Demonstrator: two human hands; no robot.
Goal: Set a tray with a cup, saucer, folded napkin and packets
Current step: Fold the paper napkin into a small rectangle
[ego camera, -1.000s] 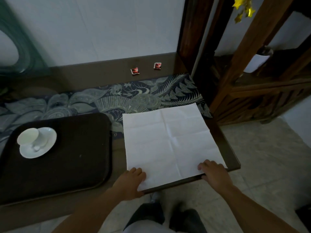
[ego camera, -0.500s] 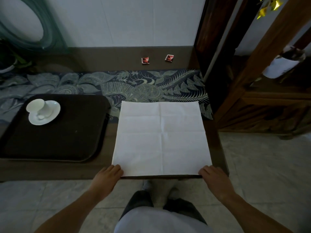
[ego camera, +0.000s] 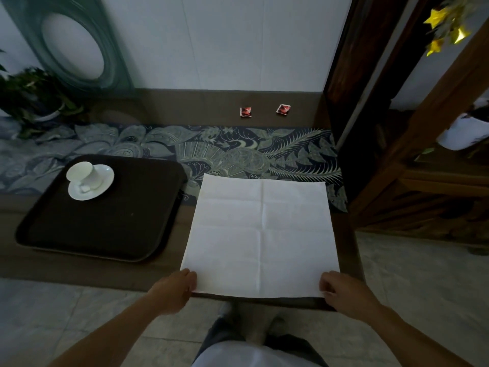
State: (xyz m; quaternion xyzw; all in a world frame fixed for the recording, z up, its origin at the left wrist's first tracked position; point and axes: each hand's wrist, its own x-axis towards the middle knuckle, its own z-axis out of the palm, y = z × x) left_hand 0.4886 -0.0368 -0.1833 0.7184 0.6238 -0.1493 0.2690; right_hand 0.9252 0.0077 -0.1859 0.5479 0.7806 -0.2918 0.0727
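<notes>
A white napkin (ego camera: pixel 260 234) lies unfolded and flat on the table's right part, its near edge at the table's front edge. My left hand (ego camera: pixel 172 290) pinches its near left corner. My right hand (ego camera: pixel 344 291) pinches its near right corner. To the left sits a dark tray (ego camera: pixel 105 229). A white cup (ego camera: pixel 80 172) stands on a white saucer (ego camera: pixel 102 185) in the tray's far left corner. Two small red packets (ego camera: pixel 245 111) (ego camera: pixel 283 109) lie apart near the back wall.
A patterned blue runner (ego camera: pixel 238 152) covers the table's middle strip. A potted plant (ego camera: pixel 34 99) stands at the far left. A dark wooden post (ego camera: pixel 352 75) and a wooden shelf unit (ego camera: pixel 423 181) rise at the right. Tiled floor lies below.
Both hands slid from lying on the napkin's near edge to its two near corners. My view swung, so the napkin now sits square in front of me.
</notes>
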